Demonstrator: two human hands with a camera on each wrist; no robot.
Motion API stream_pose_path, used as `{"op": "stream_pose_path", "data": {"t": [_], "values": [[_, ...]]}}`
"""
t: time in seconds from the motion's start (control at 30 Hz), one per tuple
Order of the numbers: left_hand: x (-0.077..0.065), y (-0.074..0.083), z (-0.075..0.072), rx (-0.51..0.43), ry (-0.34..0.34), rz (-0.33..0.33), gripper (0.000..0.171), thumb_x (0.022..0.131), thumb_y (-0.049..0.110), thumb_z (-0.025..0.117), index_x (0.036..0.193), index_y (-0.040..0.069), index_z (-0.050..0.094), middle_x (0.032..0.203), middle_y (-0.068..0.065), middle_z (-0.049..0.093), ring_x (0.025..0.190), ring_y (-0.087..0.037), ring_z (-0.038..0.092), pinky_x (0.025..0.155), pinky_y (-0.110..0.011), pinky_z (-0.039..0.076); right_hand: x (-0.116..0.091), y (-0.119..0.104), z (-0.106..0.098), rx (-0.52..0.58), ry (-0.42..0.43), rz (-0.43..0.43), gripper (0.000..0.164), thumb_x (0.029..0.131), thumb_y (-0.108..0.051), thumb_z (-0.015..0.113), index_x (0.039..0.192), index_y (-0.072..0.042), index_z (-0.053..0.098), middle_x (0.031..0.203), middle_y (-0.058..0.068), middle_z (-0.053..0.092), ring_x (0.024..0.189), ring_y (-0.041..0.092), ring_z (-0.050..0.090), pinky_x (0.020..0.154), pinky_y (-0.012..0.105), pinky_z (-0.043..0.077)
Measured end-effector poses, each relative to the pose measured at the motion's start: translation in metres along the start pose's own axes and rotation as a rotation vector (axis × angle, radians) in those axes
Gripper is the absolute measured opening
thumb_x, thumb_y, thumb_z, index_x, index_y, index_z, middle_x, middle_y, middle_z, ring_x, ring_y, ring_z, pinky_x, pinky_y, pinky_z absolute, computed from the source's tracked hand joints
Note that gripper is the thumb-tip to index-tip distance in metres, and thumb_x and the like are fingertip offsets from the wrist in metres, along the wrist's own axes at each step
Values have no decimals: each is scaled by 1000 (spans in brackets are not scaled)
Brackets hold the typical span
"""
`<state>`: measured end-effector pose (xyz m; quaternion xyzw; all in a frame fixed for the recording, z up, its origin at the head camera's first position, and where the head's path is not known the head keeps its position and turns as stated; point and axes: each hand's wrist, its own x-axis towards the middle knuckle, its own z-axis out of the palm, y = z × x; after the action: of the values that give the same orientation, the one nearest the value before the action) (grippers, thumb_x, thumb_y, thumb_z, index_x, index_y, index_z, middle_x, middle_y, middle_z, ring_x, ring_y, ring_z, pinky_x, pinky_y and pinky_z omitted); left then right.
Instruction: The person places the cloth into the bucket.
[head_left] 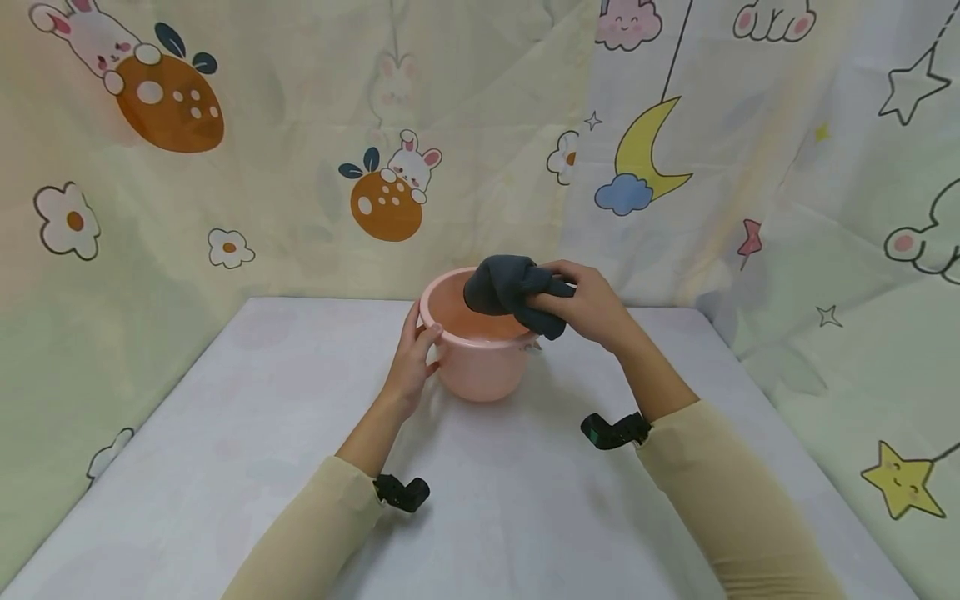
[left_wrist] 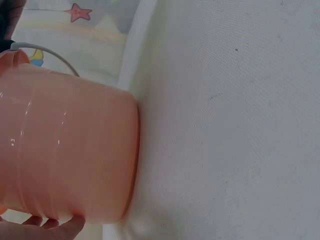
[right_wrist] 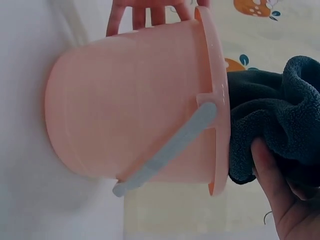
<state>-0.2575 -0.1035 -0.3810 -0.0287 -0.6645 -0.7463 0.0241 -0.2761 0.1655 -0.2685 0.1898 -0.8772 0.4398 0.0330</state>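
Observation:
A pink plastic bucket (head_left: 482, 372) stands upright on the white table, its opening facing up. My left hand (head_left: 409, 357) grips the bucket's left side close under the rim; in the right wrist view its fingers (right_wrist: 140, 17) lie along the outer wall. Over the right part of the opening is a bunched dark grey-blue cloth (head_left: 504, 285), thick and fuzzy like a towel. My right hand (head_left: 588, 304) pinches that cloth between thumb and fingers, just above the rim. The bucket's pale grey handle (right_wrist: 167, 148) hangs down against its outside.
The white tabletop (head_left: 495, 500) extends around the bucket on all sides. Behind and beside it hang pale curtains (head_left: 292, 167) printed with rabbits, flowers and stars. Black wrist cameras (head_left: 617, 431) are strapped by both sleeves.

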Motion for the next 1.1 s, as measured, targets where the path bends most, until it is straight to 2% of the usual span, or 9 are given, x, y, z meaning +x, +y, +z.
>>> {"op": "stream_pose_path", "data": {"t": [0.23, 0.47, 0.6, 0.8, 0.9, 1.1], "values": [[1, -1, 0, -1, 7, 4, 70, 104, 34, 49, 166, 35, 15, 166, -7, 28, 150, -27, 32, 117, -65, 34, 14, -1, 12, 1, 0, 28, 52, 93, -36, 74, 137, -11, 63, 136, 14, 64, 121, 35, 58, 100, 54, 53], [2, -2, -1, 20, 20, -2, 68, 105, 35, 47, 165, 37, 16, 168, -4, 26, 151, -26, 31, 117, -65, 35, 28, -2, 27, -60, -23, 40, 52, 91, -38, 76, 135, -13, 65, 138, 14, 64, 125, 36, 59, 102, 55, 52], [1, -2, 0, 21, 26, -4, 67, 105, 36, 48, 165, 38, 18, 167, -4, 29, 150, -26, 32, 117, -65, 35, 34, -1, 35, -94, -32, 29, 50, 90, -37, 77, 133, -14, 66, 139, 14, 64, 126, 37, 59, 104, 56, 50], [0, -2, 1, 39, 21, -2, 68, 105, 36, 47, 166, 37, 16, 169, -3, 24, 153, -27, 28, 116, -67, 34, 41, 1, 48, -136, -43, 5, 50, 90, -36, 76, 134, -13, 67, 137, 15, 65, 124, 36, 59, 104, 54, 49], [1, -1, 1, 44, 13, 7, 68, 105, 37, 47, 166, 37, 15, 170, -3, 23, 152, -27, 29, 116, -67, 34, 42, 1, 53, -187, -38, -13, 50, 90, -36, 77, 133, -14, 67, 137, 14, 66, 125, 35, 60, 105, 53, 49], [3, -4, 2, 31, 13, 17, 68, 105, 37, 46, 166, 37, 15, 168, -3, 26, 150, -27, 32, 115, -68, 34, 44, 0, 65, -355, -47, -24, 52, 89, -44, 75, 135, -20, 66, 136, 6, 67, 123, 31, 62, 102, 53, 50]]}}
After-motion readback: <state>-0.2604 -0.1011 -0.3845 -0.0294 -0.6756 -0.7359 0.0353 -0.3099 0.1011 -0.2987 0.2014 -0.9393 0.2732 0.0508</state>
